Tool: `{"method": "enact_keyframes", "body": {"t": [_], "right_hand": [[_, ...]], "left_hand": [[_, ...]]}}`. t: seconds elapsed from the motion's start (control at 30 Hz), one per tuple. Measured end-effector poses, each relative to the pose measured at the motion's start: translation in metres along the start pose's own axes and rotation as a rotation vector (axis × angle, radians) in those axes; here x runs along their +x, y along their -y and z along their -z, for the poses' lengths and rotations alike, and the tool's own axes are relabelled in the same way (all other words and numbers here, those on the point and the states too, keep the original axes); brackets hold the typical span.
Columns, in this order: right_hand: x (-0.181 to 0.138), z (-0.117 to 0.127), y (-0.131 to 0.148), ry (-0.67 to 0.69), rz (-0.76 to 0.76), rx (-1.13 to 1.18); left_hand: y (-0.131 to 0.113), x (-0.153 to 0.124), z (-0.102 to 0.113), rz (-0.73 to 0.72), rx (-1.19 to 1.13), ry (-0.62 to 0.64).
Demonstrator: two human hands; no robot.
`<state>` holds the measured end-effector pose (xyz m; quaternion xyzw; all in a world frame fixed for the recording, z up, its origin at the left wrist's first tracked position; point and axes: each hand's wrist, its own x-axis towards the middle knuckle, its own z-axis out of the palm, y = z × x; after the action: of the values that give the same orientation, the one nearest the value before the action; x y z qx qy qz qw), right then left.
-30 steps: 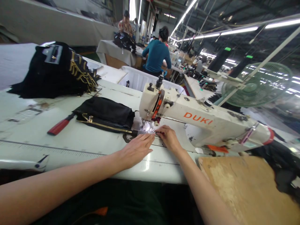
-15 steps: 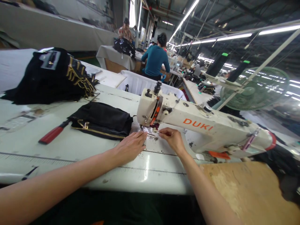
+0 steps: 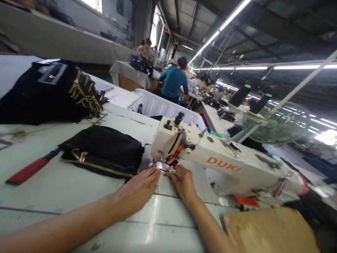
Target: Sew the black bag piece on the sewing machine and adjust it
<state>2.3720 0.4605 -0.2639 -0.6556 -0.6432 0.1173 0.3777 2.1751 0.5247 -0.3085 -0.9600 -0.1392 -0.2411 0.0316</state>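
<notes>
A small metal part [image 3: 168,172] sits under the needle end of the sewing machine [image 3: 221,165], and both hands meet on it. The right hand [image 3: 184,182] has its grip pinched shut on the near end of that part, fingers curled and knuckles up. The left hand [image 3: 138,191] lies flat just to the left, fingers stretched forward so that their tips touch the part's other end; whether this grip closes on anything cannot be told. Just beyond the left hand's fingertips lies a folded black cloth piece [image 3: 104,151] with a gold zip along its near edge, and farther left of it a red-handled tool [image 3: 26,171] rests on the pale surface [image 3: 79,200]. Well beyond the left hand sits a heap of black garments [image 3: 50,95]. Right of the right hand, near its forearm, is a wooden board [image 3: 268,232]. Far beyond the machine, a person in a teal top [image 3: 173,81] sits at another surface.
</notes>
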Motion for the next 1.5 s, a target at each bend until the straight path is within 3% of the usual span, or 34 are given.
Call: {"method": "enact_keyframes", "body": {"t": [0.27, 0.43, 0.6, 0.87, 1.03, 1.23, 1.37, 1.5], "right_hand": [[-0.002, -0.001, -0.004, 0.001, 0.052, -0.011], [0.000, 0.000, -0.006, 0.045, 0.052, -0.067], [0.000, 0.001, -0.006, 0.005, 0.048, -0.085], [-0.004, -0.005, -0.012, 0.093, 0.051, -0.157], [-0.002, -0.011, -0.014, 0.076, 0.078, -0.166], [-0.001, -0.016, -0.016, 0.047, 0.136, -0.168], [-0.002, -0.017, -0.017, -0.031, 0.135, -0.104], [-0.002, -0.015, -0.013, -0.023, 0.147, -0.101]], "left_hand": [[-0.002, -0.005, -0.005, 0.087, 0.081, -0.125], [-0.002, -0.010, -0.016, 0.085, 0.113, -0.109], [-0.003, -0.015, -0.026, 0.035, 0.131, -0.095], [-0.006, -0.004, 0.004, 0.058, 0.121, -0.332], [-0.005, -0.004, 0.010, 0.024, 0.145, -0.258], [-0.009, -0.011, -0.010, 0.074, 0.082, -0.180], [-0.011, -0.013, -0.019, 0.068, 0.078, -0.181], [-0.012, -0.013, -0.023, 0.090, 0.029, -0.214]]}}
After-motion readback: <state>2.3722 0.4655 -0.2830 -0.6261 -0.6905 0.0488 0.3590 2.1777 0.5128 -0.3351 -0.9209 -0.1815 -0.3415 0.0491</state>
